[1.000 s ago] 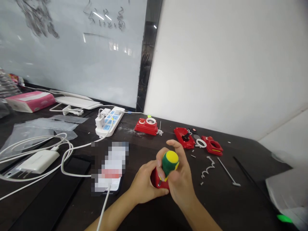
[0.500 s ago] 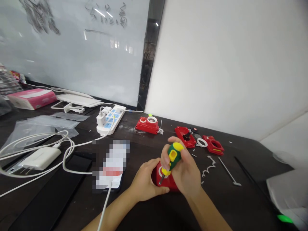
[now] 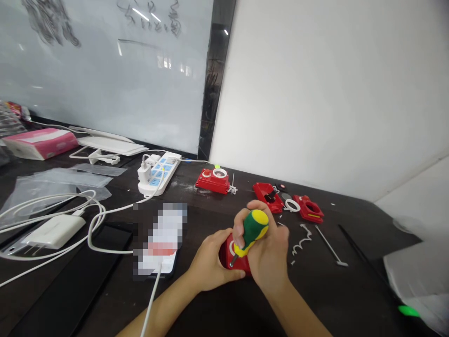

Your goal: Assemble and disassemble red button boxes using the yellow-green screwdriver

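**Head camera looking forward and down**
The one worn view is facing across a dark table (image 3: 315, 299) toward a whiteboard (image 3: 105, 79) and white wall (image 3: 308, 93), looking closely down on the left hand (image 3: 213, 262) and right hand (image 3: 270, 252).

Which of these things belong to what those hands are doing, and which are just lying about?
Part of the job:
green-and-yellow screwdriver in the right hand
red casing in the left hand
red casing with white ring
two open red casings
Lying about:
white power strip
white charger
pink tissue box
clear plastic bags
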Tool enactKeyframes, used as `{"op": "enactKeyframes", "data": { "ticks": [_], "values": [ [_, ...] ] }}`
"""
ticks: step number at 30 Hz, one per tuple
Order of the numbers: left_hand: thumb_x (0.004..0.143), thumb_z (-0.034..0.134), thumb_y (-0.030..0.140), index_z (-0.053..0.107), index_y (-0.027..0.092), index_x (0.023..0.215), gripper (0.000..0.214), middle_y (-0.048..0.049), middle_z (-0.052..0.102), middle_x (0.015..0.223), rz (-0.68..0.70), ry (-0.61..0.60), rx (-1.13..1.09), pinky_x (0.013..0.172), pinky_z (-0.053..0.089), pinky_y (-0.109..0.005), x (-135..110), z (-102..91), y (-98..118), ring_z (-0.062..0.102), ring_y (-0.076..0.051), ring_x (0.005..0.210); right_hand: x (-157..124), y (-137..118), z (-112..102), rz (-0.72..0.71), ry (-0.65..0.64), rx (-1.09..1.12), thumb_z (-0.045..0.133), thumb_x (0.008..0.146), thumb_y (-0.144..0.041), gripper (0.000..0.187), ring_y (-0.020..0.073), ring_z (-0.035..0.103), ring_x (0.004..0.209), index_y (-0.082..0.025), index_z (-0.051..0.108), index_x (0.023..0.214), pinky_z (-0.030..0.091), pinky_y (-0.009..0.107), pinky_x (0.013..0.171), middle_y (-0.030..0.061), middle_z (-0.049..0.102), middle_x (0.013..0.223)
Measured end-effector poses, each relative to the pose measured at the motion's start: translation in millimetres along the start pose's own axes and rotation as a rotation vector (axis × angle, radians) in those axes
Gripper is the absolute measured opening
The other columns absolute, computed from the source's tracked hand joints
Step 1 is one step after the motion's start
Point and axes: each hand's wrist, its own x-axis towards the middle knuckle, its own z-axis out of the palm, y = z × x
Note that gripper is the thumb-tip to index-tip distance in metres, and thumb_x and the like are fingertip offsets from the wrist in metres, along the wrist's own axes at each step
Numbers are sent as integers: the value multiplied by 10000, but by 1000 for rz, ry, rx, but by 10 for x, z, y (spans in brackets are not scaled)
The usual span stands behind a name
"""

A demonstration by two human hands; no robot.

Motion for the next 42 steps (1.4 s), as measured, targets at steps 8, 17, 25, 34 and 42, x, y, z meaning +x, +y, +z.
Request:
{"op": "enactKeyframes", "data": {
  "ticks": [8, 17, 25, 34, 42],
  "values": [
    [512, 795, 296, 560, 203, 1057, 601, -71, 598, 1088, -7, 2, 11, 886, 413, -440, -13, -6, 11, 549, -294, 992, 40, -38, -82, 14, -54, -169, 616, 771, -350, 166, 119, 561, 729, -229, 614, 884, 447, 248, 648, 6, 623, 806],
    [536, 792, 285, 499, 208, 1128, 665, -63, 588, 1080, 24, 10, -47, 875, 431, -412, -8, 3, 16, 553, -270, 986, 1, -21, -11, 30, -73, -63, 708, 699, -240, 284, 65, 521, 601, -293, 527, 911, 424, 198, 576, -49, 615, 766],
    [544, 779, 269, 566, 199, 1012, 519, -50, 612, 1002, -2, 16, -31, 820, 465, -391, -10, 0, 51, 575, -265, 935, 10, -50, -4, 158, -216, -53, 517, 839, -359, 215, 101, 531, 655, -250, 567, 1017, 434, 252, 629, 0, 598, 773],
    [514, 792, 297, 551, 206, 1083, 625, -67, 607, 1079, -5, 10, -6, 879, 431, -433, -7, -7, 5, 559, -289, 988, 27, -31, -54, 109, 19, -173, 671, 723, -290, 188, 98, 536, 698, -226, 602, 886, 445, 224, 618, -5, 606, 841],
    [544, 779, 232, 538, 198, 1032, 545, -56, 589, 1062, 10, 3, -65, 824, 463, -379, -6, 1, 49, 571, -256, 951, -3, 27, 1, 74, -68, -104, 750, 637, -253, 392, 74, 514, 580, -312, 516, 945, 417, 214, 558, -61, 575, 783]
  ]
}}
